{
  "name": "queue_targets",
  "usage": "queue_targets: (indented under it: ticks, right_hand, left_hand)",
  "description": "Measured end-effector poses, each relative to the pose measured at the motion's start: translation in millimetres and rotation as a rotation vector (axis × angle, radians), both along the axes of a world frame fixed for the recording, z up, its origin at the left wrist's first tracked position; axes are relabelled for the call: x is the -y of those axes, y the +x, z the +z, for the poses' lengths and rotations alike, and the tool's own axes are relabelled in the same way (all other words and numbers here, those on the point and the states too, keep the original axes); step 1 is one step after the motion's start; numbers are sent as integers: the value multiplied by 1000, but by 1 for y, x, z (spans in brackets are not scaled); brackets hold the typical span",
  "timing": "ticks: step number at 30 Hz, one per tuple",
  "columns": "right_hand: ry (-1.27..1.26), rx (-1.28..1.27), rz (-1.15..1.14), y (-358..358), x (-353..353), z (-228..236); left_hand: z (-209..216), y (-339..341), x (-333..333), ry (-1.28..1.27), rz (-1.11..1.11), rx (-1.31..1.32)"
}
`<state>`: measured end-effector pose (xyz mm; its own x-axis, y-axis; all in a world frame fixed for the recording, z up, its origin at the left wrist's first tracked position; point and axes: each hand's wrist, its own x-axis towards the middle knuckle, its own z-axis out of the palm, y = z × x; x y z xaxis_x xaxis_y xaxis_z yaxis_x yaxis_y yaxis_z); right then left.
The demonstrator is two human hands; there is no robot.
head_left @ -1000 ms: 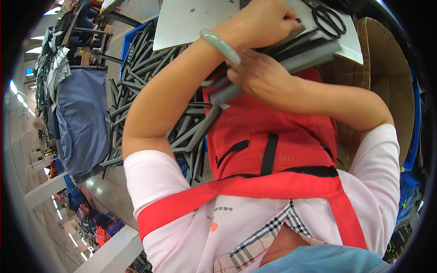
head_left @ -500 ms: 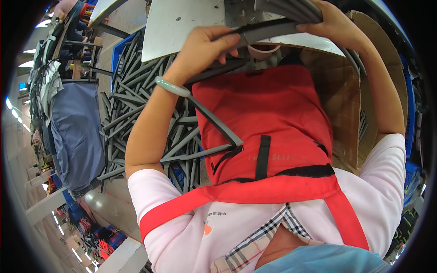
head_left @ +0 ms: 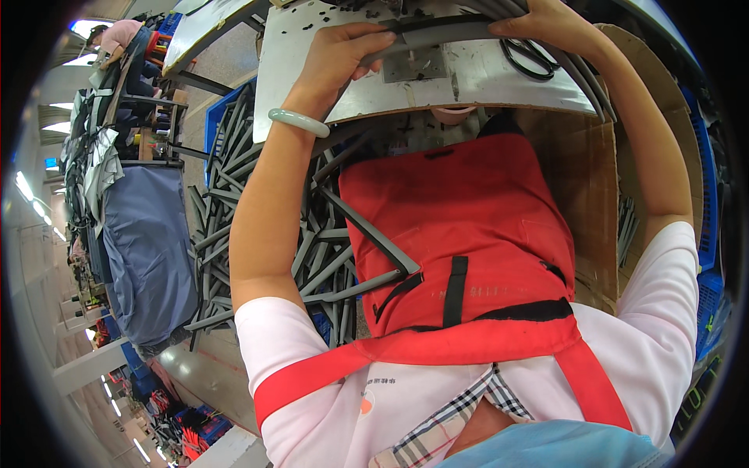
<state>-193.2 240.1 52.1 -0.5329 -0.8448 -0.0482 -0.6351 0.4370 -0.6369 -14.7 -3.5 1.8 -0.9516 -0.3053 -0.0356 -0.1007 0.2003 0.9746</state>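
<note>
Over the white worktable (head_left: pixel 289 101), my left hand (head_left: pixel 340 56) pinches one end of a grey strip (head_left: pixel 445 33), thumb on top and fingers curled beneath. Farther right, my right hand (head_left: pixel 550 30) is closed around the grey strips where several lie bunched together. Their long ends hang down past the table's right edge, below my right wrist. A pair of scissors (head_left: pixel 538 76) with black handles lies on the table close to my right hand; its blades are mostly hidden.
Left of my red apron (head_left: pixel 460 195), a tangled heap of bent grey strips (head_left: pixel 226 203) spills over a blue crate (head_left: pixel 212 117). A cardboard box (head_left: pixel 577 187) stands at right. Blue-grey cloth (head_left: pixel 148 249) covers something at left; another person (head_left: pixel 129 39) stands beyond.
The view has shifted, showing more tabletop and uncovering the scissors. Both hands appear higher, with the strip drawn between them; both keep their grip.
</note>
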Motion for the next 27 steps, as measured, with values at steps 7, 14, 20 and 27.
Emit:
queue_targets:
  ticks: [7, 14, 20, 27]
  right_hand:
    - [-12, -18, 12, -6, 5, 1]
    - [-38, 101, -1, -31, 12, -15]
    - [-66, 109, -2, -21, 6, -10]
    - [-12, 188, -53, -28, 7, -11]
  left_hand:
    - [3, -3, 1, 16, 50, -37]
    - [-2, -21, 9, 40, -8, -52]
    - [1, -7, 5, 54, -2, -37]
    - [-3, -16, 15, 94, 6, -88]
